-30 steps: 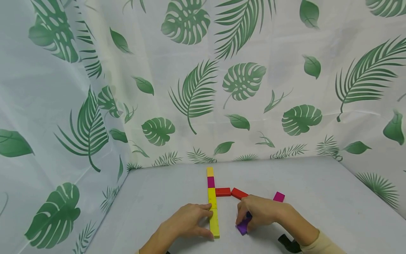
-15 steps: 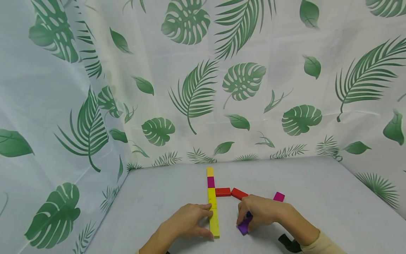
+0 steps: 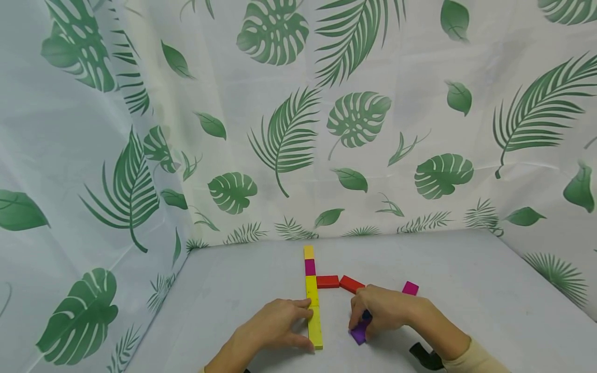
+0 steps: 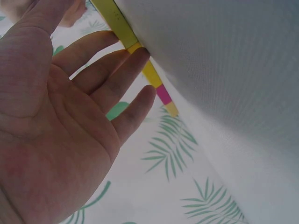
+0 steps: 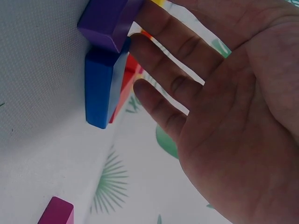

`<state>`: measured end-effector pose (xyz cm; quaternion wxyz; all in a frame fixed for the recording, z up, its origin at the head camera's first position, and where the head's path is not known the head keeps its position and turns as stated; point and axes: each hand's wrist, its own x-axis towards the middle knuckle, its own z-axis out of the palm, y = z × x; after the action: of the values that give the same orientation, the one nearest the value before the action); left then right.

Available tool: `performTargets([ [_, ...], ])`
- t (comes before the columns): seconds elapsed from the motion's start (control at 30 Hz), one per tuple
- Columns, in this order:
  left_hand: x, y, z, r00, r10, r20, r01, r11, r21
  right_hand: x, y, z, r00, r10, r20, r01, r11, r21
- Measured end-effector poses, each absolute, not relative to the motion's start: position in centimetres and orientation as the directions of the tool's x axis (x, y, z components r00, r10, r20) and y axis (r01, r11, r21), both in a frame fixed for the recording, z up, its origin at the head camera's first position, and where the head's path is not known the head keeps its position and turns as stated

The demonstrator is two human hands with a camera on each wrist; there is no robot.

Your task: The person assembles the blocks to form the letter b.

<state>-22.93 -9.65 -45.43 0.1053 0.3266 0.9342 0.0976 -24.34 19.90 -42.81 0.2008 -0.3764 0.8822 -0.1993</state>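
Observation:
My right hand [image 3: 383,309] pinches a purple block [image 3: 358,333] between thumb and fingers on the white table. A blue block [image 5: 100,88] stands end to end with the purple one in the right wrist view; in the head view the hand mostly hides it. My left hand [image 3: 275,325] rests its fingertips along the left side of two long yellow blocks, the near one [image 3: 315,334] and the far one [image 3: 312,286]. Beyond these, in the same straight line, lie a magenta block [image 3: 310,267] and a pale yellow block [image 3: 309,252].
Two red blocks, one straight [image 3: 328,282] and one slanted [image 3: 351,284], run rightward from the yellow line. Behind the right wrist lies a loose magenta block [image 3: 410,288]. A leaf-print curtain [image 3: 298,155] hangs around the table's back and sides.
The purple block and my right fingers have shifted very slightly to the right. My left hand and the other blocks stay where they were.

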Motion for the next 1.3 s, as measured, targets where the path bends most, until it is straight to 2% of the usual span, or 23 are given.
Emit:
performTargets([
  [0.7,-23.0,-9.5,-45.4,-0.771,0.621,-0.142,0.577,0.775,0.258,-24.3,20.0,-42.7,-0.642,-0.741,-0.196,-0.588,0.640,-0.494],
  [0.87,-23.0,-9.6,-45.5,-0.769,0.625,-0.138,0.584,0.773,0.250,-24.4,20.1,-42.5,-0.684,-0.709,-0.171,-0.561,0.661,-0.498],
  [1.1,-23.0,-9.6,-45.6,-0.767,0.628,-0.130,0.588,0.770,0.249,-24.9,21.1,-42.3,-0.754,-0.654,-0.062,-0.565,0.694,-0.446],
  [1.3,-23.0,-9.7,-45.5,-0.763,0.635,-0.124,0.597,0.765,0.242,-25.5,22.7,-41.6,-0.778,-0.627,0.028,-0.560,0.672,-0.485],
])
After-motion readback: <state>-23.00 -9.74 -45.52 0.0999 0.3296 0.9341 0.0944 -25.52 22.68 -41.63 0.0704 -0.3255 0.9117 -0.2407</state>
